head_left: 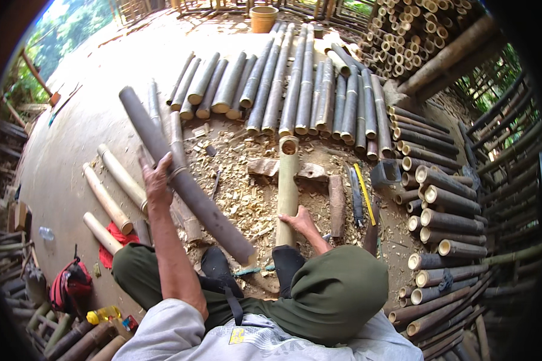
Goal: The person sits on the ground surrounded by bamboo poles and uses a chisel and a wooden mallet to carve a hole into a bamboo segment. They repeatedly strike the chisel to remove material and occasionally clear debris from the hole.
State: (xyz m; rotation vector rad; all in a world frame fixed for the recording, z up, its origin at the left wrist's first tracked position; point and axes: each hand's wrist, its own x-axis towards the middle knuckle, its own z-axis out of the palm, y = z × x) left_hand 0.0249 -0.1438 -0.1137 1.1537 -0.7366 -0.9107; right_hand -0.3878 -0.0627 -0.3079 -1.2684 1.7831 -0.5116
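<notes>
My left hand [157,180] is wrapped round a dark, unpeeled bamboo pole [202,195], which slants from the upper left down toward my feet. In front of my right knee, my right hand [304,221] grips the near end of a pale, scraped bamboo pole [288,174], its thumb lying over the side. The far end of this pale pole shows a round opening and rests by a rough wooden block [313,171]. Right of it lie a short log [336,207], a long black tool [355,195] and a thin yellow strip [364,192].
Bamboo shavings [241,180] cover the ground. Dark bamboo poles [271,90] lie in a row ahead, with stacked poles [448,210] to the right. Pale poles [105,198], a red bag [71,286] and a yellow bottle [104,314] are at left. A dark square container [385,173] stands right.
</notes>
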